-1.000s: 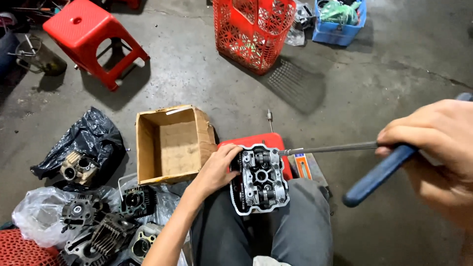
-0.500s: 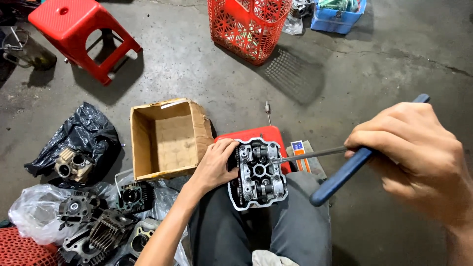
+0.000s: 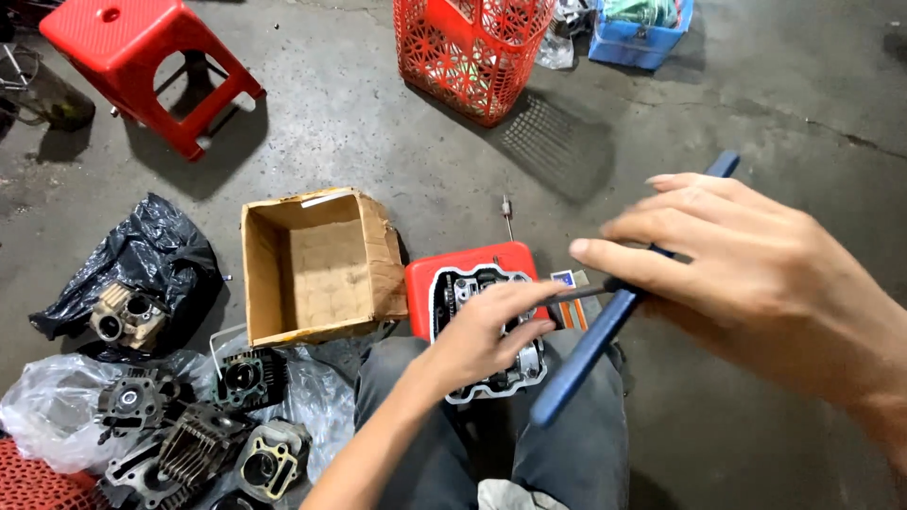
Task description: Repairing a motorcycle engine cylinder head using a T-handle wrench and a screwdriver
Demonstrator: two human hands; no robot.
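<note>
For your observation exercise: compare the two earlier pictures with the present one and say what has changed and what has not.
The right hand with its blue-handled tool moved left, toward the engine part on the lap. The left hand slid from the part's left edge onto its top, fingers now meeting the tool's metal shaft. The part, the cardboard box, red stool and red basket kept their places.

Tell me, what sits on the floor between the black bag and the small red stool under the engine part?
An open, empty cardboard box, seen in the head view.
</note>
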